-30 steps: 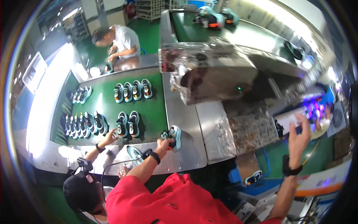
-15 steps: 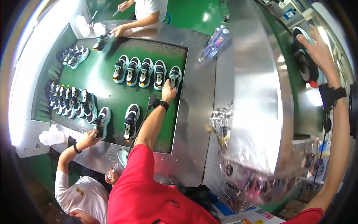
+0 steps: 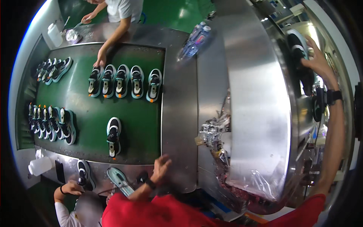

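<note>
My left hand is over the metal border at the near right of the green belt. It holds nothing; its fingers are loosely bent and a little blurred. Far to the right, my right hand grips a black and white sneaker, thumb on one side and fingers behind. The sneaker stands above the far side of a metal housing. On the belt, the rightmost sneaker ends a row of several alike. A single sneaker lies nearer to me.
More sneakers line the belt's left side. A co-worker's hand touches the row's left sneaker; another co-worker's hand is beside a sneaker. A pale sole lies on the near border. Bottles and a metal housing stand rightward.
My left hand has let go of the row's rightmost sneaker and drawn back toward me. The near co-worker's sneaker has left the belt for the border. The far co-worker's hand reaches the row.
</note>
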A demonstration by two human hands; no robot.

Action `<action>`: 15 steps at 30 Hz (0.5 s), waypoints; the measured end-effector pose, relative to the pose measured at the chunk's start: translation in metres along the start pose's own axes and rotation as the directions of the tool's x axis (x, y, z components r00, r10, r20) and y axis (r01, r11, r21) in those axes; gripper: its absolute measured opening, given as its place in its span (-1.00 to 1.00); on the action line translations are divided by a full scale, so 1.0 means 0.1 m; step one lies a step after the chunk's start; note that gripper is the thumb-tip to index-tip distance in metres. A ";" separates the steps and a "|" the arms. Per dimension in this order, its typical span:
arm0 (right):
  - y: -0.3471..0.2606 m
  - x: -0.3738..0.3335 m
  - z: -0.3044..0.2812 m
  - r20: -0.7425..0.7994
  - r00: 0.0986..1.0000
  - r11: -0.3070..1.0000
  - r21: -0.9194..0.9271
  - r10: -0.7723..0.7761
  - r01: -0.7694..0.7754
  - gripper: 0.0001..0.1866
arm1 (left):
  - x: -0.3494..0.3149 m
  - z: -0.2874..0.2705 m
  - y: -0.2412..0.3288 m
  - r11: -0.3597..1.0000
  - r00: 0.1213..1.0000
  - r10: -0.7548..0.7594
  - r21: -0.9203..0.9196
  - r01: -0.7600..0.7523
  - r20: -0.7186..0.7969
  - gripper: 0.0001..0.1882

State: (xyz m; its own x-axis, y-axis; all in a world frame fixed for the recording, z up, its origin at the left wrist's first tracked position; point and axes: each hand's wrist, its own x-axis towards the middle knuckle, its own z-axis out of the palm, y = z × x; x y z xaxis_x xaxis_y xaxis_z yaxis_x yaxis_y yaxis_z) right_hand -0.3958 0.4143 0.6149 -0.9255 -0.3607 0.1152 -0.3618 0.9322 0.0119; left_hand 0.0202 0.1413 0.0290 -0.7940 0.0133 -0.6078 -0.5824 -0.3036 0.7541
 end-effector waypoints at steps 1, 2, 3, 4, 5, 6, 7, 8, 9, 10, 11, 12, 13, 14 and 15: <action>-0.17 0.03 0.03 -0.057 0.998 1.000 -0.003 0.026 -0.027 -0.06 | -0.15 0.04 -0.16 0.999 1.000 -0.018 0.028 0.017 0.017 -0.44; -0.32 0.04 0.06 -0.114 0.991 0.997 -0.017 0.067 -0.069 -0.12 | -0.27 0.14 -0.13 0.997 0.993 -0.076 0.009 0.076 0.089 -0.49; -0.39 0.09 0.14 -0.167 0.986 0.998 -0.053 0.022 -0.031 -0.22 | -0.37 0.20 -0.14 0.996 0.987 -0.079 -0.026 0.084 0.138 -0.51; -0.49 0.10 0.22 -0.218 0.976 0.996 -0.088 -0.028 0.009 -0.32 | -0.45 0.23 -0.14 0.994 0.980 -0.081 -0.060 0.093 0.180 -0.54; -0.71 0.07 0.33 -0.278 0.954 0.966 -0.256 -0.114 0.041 -0.30 | -0.51 0.24 -0.11 0.996 0.979 -0.072 -0.044 0.082 0.192 -0.54; -0.90 0.01 0.37 -0.320 0.926 0.902 -0.430 -0.201 0.047 -0.29 | -0.55 0.26 -0.07 0.996 0.970 -0.068 -0.044 0.080 0.231 -0.54; -0.94 -0.05 0.34 -0.294 0.938 0.920 -0.387 -0.185 0.060 -0.30 | -0.58 0.29 -0.02 0.996 0.958 -0.063 -0.042 0.078 0.279 -0.54; -0.96 -0.11 0.29 -0.269 0.947 0.937 -0.340 -0.174 0.076 -0.31 | -0.62 0.34 0.05 0.998 0.950 -0.050 -0.026 0.061 0.308 -0.54; -1.01 -0.21 0.25 -0.256 0.951 0.950 -0.298 -0.171 0.091 -0.33 | -0.66 0.36 0.15 0.999 0.947 -0.016 -0.036 0.030 0.320 -0.54; -1.04 -0.33 0.18 -0.244 0.955 0.960 -0.263 -0.167 0.100 -0.35 | -0.71 0.40 0.26 0.999 0.940 0.019 -0.048 -0.003 0.341 -0.53; -0.88 -0.50 0.15 -0.294 0.897 0.917 -0.326 -0.330 0.231 -0.41 | -0.73 0.51 0.38 1.000 0.919 -0.007 -0.009 0.011 0.393 -0.54; -0.71 -0.69 0.08 -0.292 0.886 0.905 -0.340 -0.360 0.256 -0.44 | -0.78 0.64 0.51 1.000 0.897 -0.004 0.022 -0.006 0.442 -0.54; -0.69 -0.93 -0.09 -0.325 0.877 0.909 -0.340 -0.355 0.242 -0.44 | -0.89 0.76 0.68 1.000 0.847 -0.011 -0.009 0.018 0.532 -0.53; -0.74 -1.17 -0.23 -0.361 0.861 0.913 -0.329 -0.357 0.241 -0.45 | -1.03 0.82 0.82 0.998 0.798 -0.018 -0.034 0.049 0.603 -0.52; -0.74 -1.39 -0.39 -0.451 0.826 0.937 -0.242 -0.337 0.250 -0.43 | -1.14 0.90 0.95 0.999 0.728 -0.026 0.004 0.032 0.685 -0.50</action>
State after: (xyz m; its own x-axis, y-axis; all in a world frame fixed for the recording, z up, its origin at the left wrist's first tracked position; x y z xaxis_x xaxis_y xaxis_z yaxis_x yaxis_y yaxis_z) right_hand -0.2359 0.3970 0.6370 -0.5926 -0.5984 0.5392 -0.5435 0.7911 0.2806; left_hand 0.0399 0.1969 0.1926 -0.6827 0.6699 -0.2919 -0.6082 -0.2995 0.7352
